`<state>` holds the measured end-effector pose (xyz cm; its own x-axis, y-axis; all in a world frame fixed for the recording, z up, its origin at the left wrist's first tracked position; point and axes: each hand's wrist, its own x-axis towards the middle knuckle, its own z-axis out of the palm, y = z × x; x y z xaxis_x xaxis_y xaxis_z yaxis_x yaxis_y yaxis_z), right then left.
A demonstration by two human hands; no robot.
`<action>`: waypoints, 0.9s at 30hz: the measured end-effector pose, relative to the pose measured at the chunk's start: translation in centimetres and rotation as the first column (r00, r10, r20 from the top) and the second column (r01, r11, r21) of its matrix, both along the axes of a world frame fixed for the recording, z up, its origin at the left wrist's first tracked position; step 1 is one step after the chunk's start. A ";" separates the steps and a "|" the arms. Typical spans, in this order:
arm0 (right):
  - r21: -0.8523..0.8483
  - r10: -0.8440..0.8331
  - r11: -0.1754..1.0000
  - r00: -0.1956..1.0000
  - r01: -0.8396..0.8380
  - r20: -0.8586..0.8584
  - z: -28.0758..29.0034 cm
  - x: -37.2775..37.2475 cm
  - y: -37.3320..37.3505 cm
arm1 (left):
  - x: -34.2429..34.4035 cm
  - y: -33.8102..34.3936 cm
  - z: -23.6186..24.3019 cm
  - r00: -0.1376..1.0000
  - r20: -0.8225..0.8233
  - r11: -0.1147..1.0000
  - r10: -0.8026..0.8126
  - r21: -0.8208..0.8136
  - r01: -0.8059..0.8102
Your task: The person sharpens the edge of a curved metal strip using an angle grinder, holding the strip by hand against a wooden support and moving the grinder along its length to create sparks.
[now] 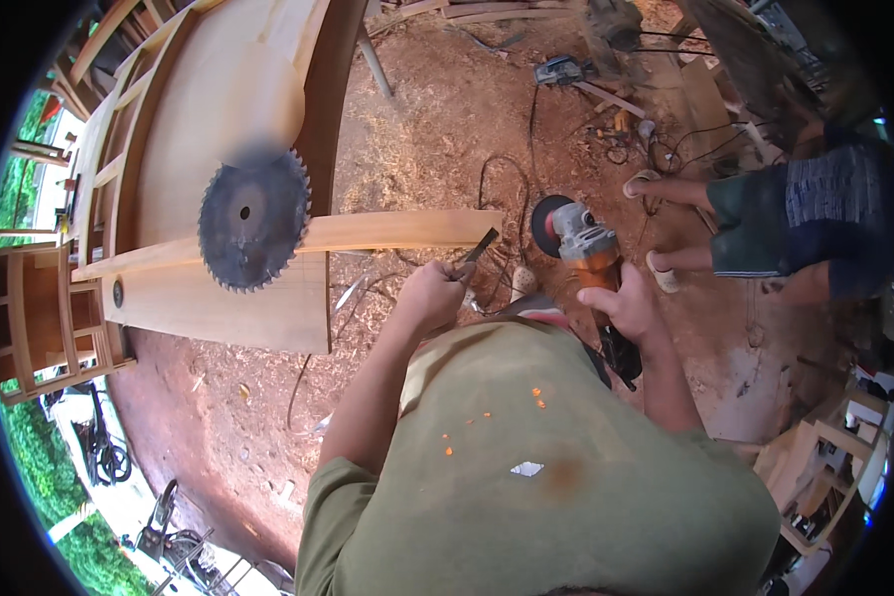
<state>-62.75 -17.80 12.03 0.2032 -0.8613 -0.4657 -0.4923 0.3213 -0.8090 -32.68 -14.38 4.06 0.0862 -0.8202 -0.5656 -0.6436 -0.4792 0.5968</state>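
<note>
My right hand (pixel 631 308) is wrapped round an orange and grey angle grinder (pixel 594 253), whose dark round disc (pixel 546 225) faces left. My left hand (pixel 430 296) is closed on a narrow dark flat blade (pixel 483 243), its tip pointing up and right toward the disc but apart from it. Whether the disc spins, I cannot tell. To the left, a toothed circular saw blade (pixel 240 238) with a centre hole lies over a long wooden strip (pixel 397 230) and a pale wooden panel (pixel 268 308).
Another person (pixel 805 214) in shorts and sandals is close by on the right. Cables (pixel 487 189) and wood shavings lie on the reddish floor (pixel 417 129). A power tool (pixel 559 70) rests farther off. Wooden frames (pixel 30 308) stand at the left.
</note>
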 end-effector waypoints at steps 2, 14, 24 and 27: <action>-0.031 0.010 0.999 1.000 -0.010 0.016 0.6 0.8 0.5 | 0.3 -0.6 0.1 0.997 0.067 0.999 -0.050 0.017 0.049; -0.030 0.166 0.983 0.952 -0.180 -0.256 2.6 4.4 0.8 | 0.7 -0.5 -0.7 0.999 -0.018 0.998 -0.048 -0.034 0.047; -0.032 0.253 0.958 0.896 -0.284 -0.364 2.7 5.1 -0.3 | 0.9 -0.4 -0.9 0.995 -0.067 0.997 -0.073 0.011 0.074; -0.049 0.280 0.943 0.867 -0.328 -0.413 2.5 5.5 -1.0 | 0.7 -0.4 -1.0 0.997 -0.041 0.998 -0.058 0.003 0.058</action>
